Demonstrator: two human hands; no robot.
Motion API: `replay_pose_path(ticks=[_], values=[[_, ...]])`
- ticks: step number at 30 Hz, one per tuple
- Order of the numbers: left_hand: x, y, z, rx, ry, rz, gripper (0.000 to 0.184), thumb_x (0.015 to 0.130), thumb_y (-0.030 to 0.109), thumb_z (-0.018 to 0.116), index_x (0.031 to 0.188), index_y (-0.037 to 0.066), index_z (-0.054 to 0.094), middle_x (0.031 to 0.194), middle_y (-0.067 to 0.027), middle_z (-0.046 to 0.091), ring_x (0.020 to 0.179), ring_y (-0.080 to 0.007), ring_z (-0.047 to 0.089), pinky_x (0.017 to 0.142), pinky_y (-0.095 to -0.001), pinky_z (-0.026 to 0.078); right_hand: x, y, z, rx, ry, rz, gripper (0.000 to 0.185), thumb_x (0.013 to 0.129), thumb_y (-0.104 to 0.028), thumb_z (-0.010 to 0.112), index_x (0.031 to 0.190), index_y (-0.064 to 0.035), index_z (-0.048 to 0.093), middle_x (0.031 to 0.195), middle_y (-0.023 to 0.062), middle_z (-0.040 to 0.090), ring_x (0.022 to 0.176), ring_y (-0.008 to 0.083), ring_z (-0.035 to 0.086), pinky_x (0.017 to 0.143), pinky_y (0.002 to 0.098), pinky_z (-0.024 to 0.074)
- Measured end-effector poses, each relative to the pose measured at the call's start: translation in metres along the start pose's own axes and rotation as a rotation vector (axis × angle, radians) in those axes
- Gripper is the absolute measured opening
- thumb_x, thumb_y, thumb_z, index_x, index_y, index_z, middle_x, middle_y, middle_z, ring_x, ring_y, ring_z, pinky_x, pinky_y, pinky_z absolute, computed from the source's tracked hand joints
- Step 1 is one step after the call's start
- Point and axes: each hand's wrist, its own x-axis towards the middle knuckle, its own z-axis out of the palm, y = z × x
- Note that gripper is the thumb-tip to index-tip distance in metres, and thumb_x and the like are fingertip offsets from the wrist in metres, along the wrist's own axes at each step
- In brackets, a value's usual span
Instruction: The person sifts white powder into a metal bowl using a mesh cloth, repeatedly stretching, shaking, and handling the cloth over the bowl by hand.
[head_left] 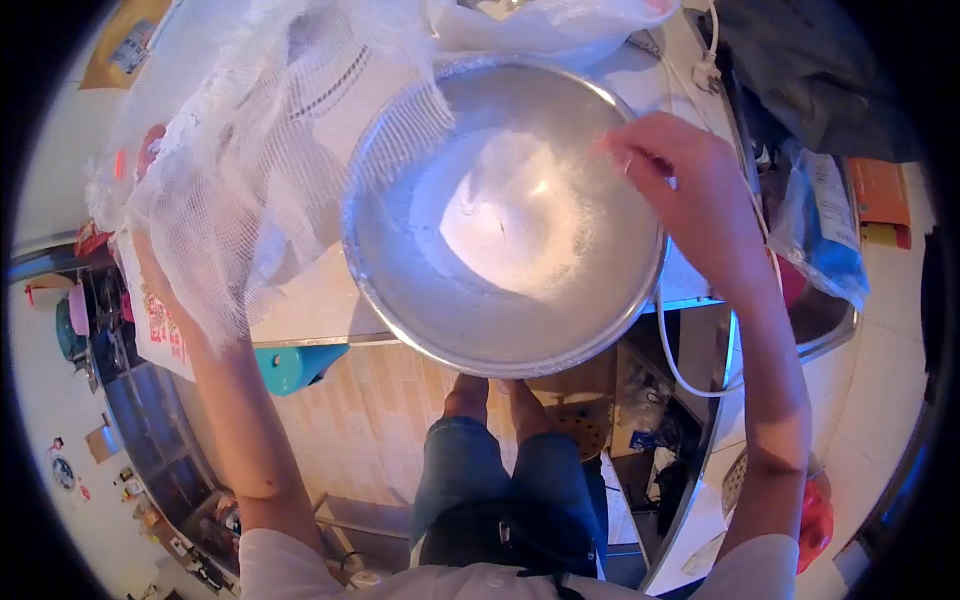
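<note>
Head view: white powder (505,215) dusts a round metal bowl (440,318).

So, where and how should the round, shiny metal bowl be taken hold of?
I'd grip the round, shiny metal bowl by its rim, near left and near right, coming from the near side. White mesh cloth covers the far-left rim. The near rim seems to overhang the pale tabletop, and loose white powder lies inside, so probably keep it level.
</note>
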Motion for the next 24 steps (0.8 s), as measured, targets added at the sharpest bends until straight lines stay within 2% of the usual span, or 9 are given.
replay_pose_path(ticks=[3, 6, 9, 10, 11, 12, 14, 16, 24], values=[[-0.002, 0.002, 0.003, -0.291, 0.06, -0.012, 0.042, 0.063, 0.003, 0.053, 0.104, -0.002, 0.042, 0.091, -0.0096, 0.051, 0.083, -0.0167, 0.049, 0.075, -0.0233, 0.035, 0.009, -0.007, -0.004, 0.512, 0.003, 0.253, 0.016, 0.072, -0.011, 0.05, 0.082, -0.0004, 0.056, 0.071, 0.0077, 0.055, 0.062, 0.0138, 0.053, 0.056, 0.026, 0.0418], [-0.004, 0.009, 0.004, -0.665, 0.136, -0.083, 0.041, 0.063, 0.003, 0.053, 0.103, -0.002, 0.042, 0.089, -0.0091, 0.051, 0.082, -0.0167, 0.049, 0.074, -0.023, 0.036, 0.02, -0.017, -0.008, 0.819, 0.078, 0.238, 0.02, 0.073, -0.015, 0.05, 0.088, -0.0022, 0.056, 0.068, 0.0047, 0.055, 0.059, 0.0079, 0.05, 0.055, 0.025, 0.0419], [-0.003, 0.003, 0.011, -0.535, 0.077, -0.112, 0.038, 0.065, 0.007, 0.054, 0.101, 0.001, 0.043, 0.091, -0.011, 0.051, 0.083, -0.0169, 0.049, 0.073, -0.0249, 0.036, 0.032, -0.034, -0.021, 1.195, -0.06, 0.277, 0.02, 0.076, -0.02, 0.047, 0.089, -0.0064, 0.056, 0.074, 0.0034, 0.054, 0.065, 0.0091, 0.051, 0.06, 0.0212, 0.0401], [-0.002, 0.002, 0.013, -0.409, 0.035, -0.114, 0.036, 0.066, 0.01, 0.054, 0.099, 0.002, 0.044, 0.092, -0.012, 0.05, 0.083, -0.0169, 0.049, 0.072, -0.0258, 0.037, 0.037, -0.035, -0.031, 1.402, -0.221, 0.324, 0.04, 0.073, -0.034, 0.044, 0.1, -0.0041, 0.042, 0.086, 0.0071, 0.05, 0.076, 0.0148, 0.048, 0.068, 0.025, 0.0379], [-0.001, 0.005, 0.011, -0.826, -0.004, -0.298, 0.033, 0.068, 0.011, 0.053, 0.099, 0.001, 0.045, 0.09, -0.0101, 0.051, 0.08, -0.0155, 0.049, 0.07, -0.0239, 0.037, 0.043, -0.032, -0.044, 1.602, -0.388, 0.37, 0.063, 0.069, -0.048, 0.04, 0.11, -0.0018, 0.028, 0.099, 0.0107, 0.046, 0.088, 0.0206, 0.046, 0.077, 0.0288, 0.0356], [0.002, 0.014, 0.008, -1.244, -0.044, -0.483, 0.031, 0.07, 0.012, 0.052, 0.099, 0.0, 0.047, 0.088, -0.0081, 0.051, 0.077, -0.014, 0.049, 0.068, -0.0219, 0.037, 0.044, -0.033, -0.045, 1.609, -0.422, 0.33, 0.07, 0.068, -0.052, 0.039, 0.114, -0.0006, 0.025, 0.104, 0.0125, 0.044, 0.093, 0.0235, 0.045, 0.081, 0.031, 0.0351], [0.006, 0.026, 0.011, -1.566, -0.08, -0.679, 0.029, 0.073, 0.015, 0.05, 0.098, 0.0, 0.049, 0.085, -0.0058, 0.052, 0.072, -0.0118, 0.049, 0.064, -0.0198, 0.037, 0.046, -0.035, -0.046, 1.64, -0.461, 0.275, 0.073, 0.068, -0.053, 0.039, 0.116, 0.0002, 0.024, 0.106, 0.0138, 0.044, 0.095, 0.0256, 0.045, 0.082, 0.0329, 0.0351], [0.014, 0.033, 0.022, -1.378, -0.069, -0.693, 0.029, 0.074, 0.02, 0.05, 0.097, 0.001, 0.05, 0.083, -0.005, 0.052, 0.069, -0.0104, 0.049, 0.061, -0.0197, 0.037, 0.045, -0.035, -0.041, 1.645, -0.397, 0.283, 0.065, 0.069, -0.047, 0.04, 0.112, -0.0006, 0.029, 0.1, 0.0129, 0.045, 0.09, 0.0239, 0.046, 0.078, 0.032, 0.0361], [0.032, 0.054, 0.009, -1.666, 0.022, -0.811, 0.026, 0.077, 0.019, 0.045, 0.095, 0.0, 0.049, 0.082, -0.0056, 0.053, 0.069, -0.0118, 0.049, 0.061, -0.0204, 0.039, 0.028, -0.028, -0.018, 1.207, -0.078, 0.434, 0.033, 0.071, -0.025, 0.045, 0.096, -0.0036, 0.047, 0.076, 0.0092, 0.052, 0.069, 0.0172, 0.051, 0.062, 0.0286, 0.0405]])
